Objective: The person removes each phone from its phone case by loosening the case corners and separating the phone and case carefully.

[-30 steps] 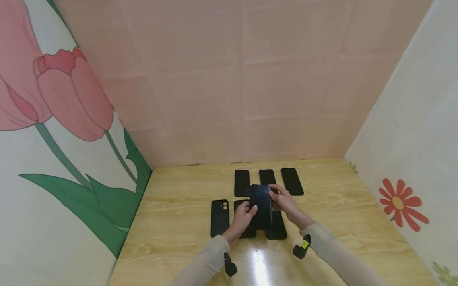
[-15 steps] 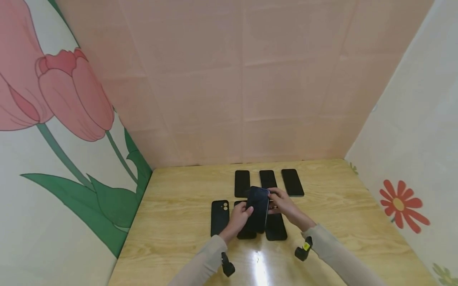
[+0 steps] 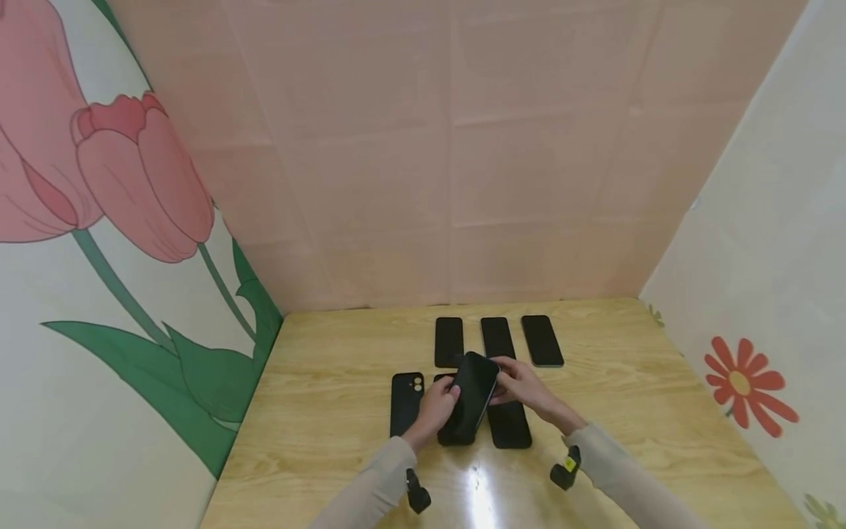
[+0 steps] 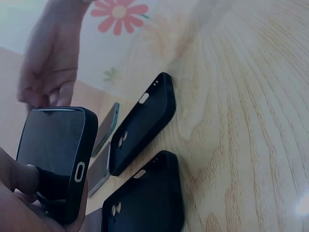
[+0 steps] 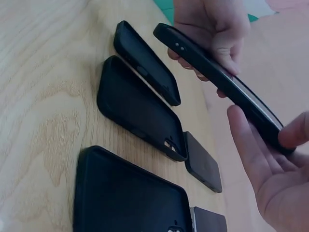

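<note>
A smartphone (image 3: 473, 393) in a black case is held up over the table, tilted, its dark screen facing up. My left hand (image 3: 435, 406) grips its left long side, with the thumb over the screen edge. My right hand (image 3: 525, 386) pinches the upper right corner between thumb and fingers. In the right wrist view the black case (image 5: 207, 67) wraps the phone's side, and my right thumb (image 5: 295, 131) presses at its end. The left wrist view shows a charging-port cutout (image 4: 79, 171) in the case's end wall.
Below the hands, three black phone cases lie hollow side up in a row: left (image 3: 406, 404), middle (image 3: 456, 439), right (image 3: 511, 427). Behind them lie three dark phones: left (image 3: 449, 342), middle (image 3: 497, 338), right (image 3: 542, 341). A pink-covered wall (image 3: 370, 184) rises behind the table (image 3: 330, 375).
The cased phone has turned clockwise in the head view, its top leaning right, and has come slightly nearer the person. Both hands have moved with it and kept their hold.
</note>
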`<state>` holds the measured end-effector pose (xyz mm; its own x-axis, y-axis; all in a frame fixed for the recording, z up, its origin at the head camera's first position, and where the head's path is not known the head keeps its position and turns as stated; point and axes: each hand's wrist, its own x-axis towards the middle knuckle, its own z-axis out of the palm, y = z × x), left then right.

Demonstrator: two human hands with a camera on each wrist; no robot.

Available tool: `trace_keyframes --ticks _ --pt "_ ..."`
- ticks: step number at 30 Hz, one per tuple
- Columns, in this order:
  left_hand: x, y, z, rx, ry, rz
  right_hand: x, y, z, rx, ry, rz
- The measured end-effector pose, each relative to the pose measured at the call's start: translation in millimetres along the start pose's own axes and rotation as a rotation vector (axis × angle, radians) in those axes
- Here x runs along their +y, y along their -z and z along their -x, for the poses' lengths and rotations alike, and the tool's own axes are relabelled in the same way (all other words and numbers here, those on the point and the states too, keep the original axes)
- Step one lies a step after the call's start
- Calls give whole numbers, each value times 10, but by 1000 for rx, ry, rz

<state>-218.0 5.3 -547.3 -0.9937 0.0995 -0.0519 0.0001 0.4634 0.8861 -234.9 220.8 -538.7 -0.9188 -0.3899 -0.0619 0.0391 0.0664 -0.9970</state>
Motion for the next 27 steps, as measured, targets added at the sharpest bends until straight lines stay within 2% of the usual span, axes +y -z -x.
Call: trace_keyframes --ticks 4,9,13,22,27 --pt "-29 19 -14 -21 5 28 -2 24 9 -60 13 -20" --pt "-36 66 2 -76 37 87 -1 29 23 -78 -4 -36" --pt "-38 90 15 -116 21 123 11 35 44 -86 3 -31" --pt "-81 80 35 -156 15 94 83 3 66 -95 -5 3" --pt "-67 111 22 -166 62 119 78 -54 26 -90 25 25"
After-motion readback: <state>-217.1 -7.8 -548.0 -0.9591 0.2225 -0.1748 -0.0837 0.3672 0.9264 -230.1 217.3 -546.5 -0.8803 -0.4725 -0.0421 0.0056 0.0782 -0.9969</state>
